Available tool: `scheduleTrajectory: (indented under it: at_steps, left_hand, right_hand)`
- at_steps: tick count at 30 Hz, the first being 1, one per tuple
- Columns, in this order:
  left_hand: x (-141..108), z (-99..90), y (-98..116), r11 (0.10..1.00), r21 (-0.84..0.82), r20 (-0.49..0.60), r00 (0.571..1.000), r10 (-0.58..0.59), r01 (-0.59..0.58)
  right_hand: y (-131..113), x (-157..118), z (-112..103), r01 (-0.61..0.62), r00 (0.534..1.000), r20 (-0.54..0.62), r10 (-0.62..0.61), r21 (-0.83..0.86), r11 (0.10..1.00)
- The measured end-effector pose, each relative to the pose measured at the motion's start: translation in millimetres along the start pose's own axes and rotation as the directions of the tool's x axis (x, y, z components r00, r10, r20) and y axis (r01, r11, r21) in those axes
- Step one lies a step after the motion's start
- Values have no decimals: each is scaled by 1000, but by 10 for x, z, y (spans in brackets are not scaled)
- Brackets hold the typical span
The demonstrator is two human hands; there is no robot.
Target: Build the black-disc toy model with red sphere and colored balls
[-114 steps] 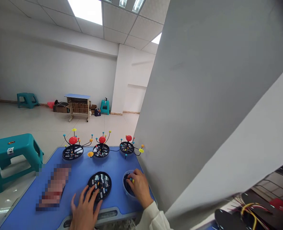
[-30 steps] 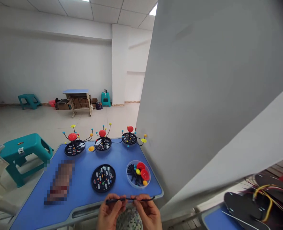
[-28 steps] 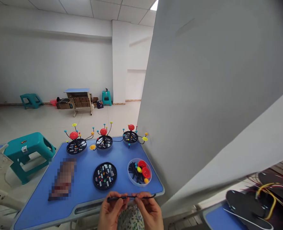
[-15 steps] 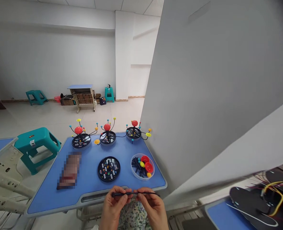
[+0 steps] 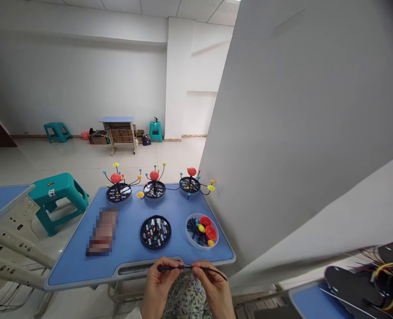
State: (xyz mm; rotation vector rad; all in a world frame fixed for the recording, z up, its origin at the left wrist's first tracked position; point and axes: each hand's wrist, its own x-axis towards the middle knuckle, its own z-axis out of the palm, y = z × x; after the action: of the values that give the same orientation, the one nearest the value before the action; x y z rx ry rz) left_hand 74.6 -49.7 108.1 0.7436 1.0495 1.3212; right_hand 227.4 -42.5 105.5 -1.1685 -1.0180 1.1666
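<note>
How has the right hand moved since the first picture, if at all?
Yes, nearer. Against the blue table, the right hand has moved from the bowl to the near edge.

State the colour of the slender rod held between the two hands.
Black: the slender rod shows best in the head view.

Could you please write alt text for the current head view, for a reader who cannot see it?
A left hand and right hand hold a thin black rod by the edge of a blue table. On it sit a round black disc and a clear bowl of colourful pieces, with three red-balled models behind.
</note>
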Motion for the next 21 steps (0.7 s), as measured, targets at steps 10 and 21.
scheduleTrajectory:
  at_steps: [10, 21]
  left_hand:
    - [2, -11, -88, 1000, 10, 9, 1000, 4, -4]
    - [89, -218, -125, 982, 125, -55, 987, 148, -141]
  right_hand:
    - [-37, -41, 32, -40, 999, -6, 40, -5, 999]
    - [25, 103, 311, -67, 993, 101, 59, 73, 995]
